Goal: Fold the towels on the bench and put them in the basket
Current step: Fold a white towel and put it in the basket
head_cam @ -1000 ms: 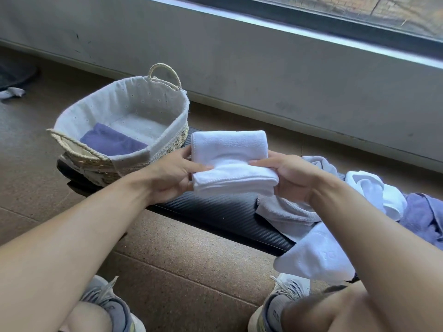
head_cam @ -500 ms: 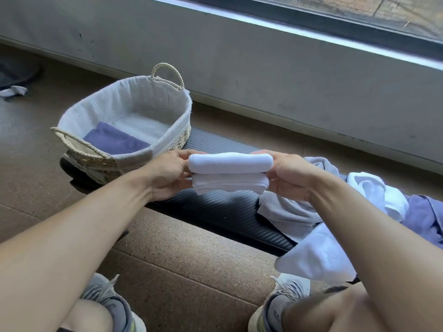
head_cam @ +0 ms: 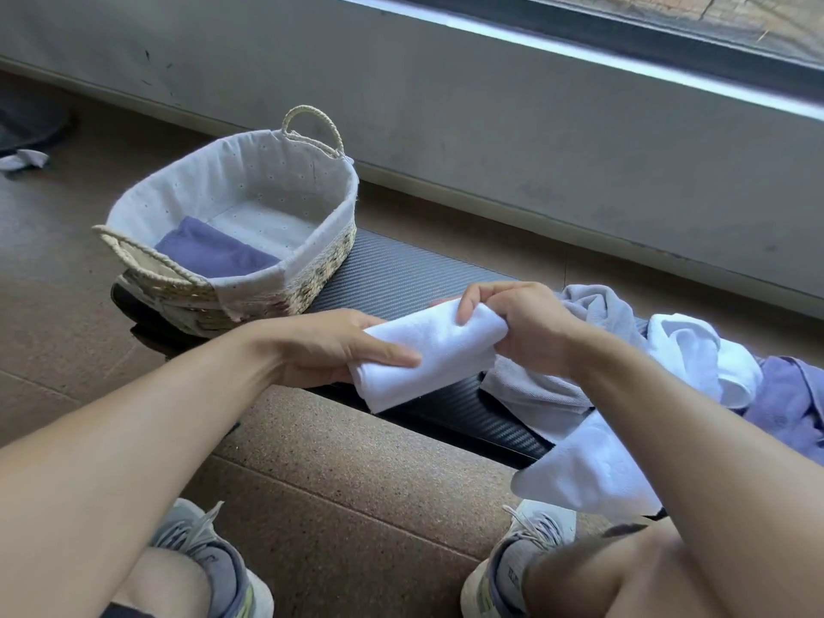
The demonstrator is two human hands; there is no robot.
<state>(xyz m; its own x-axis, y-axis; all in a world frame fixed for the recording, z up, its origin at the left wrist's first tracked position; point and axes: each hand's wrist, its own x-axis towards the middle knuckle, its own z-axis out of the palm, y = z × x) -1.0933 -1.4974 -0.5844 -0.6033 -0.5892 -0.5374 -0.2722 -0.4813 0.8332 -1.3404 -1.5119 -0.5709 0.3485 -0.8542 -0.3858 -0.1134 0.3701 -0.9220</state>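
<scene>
Head view shows both hands holding a folded white towel (head_cam: 428, 354) above the dark worktop (head_cam: 401, 274). Each grip is closed on the cloth: the left hand (head_cam: 330, 350) clasps its near-left end with the thumb laid flat on top, and the right hand (head_cam: 521, 327) curls its fingers over the far-right end. Beyond and left of the left grip, a woven basket (head_cam: 312, 283) with a pale fabric liner stands on the worktop end; inside it one folded purple towel (head_cam: 214, 252) lies flat against the near-left side. Right of the right grip, unfolded white and purple towels (head_cam: 695, 363) lie heaped on the worktop, some hanging over its near edge.
</scene>
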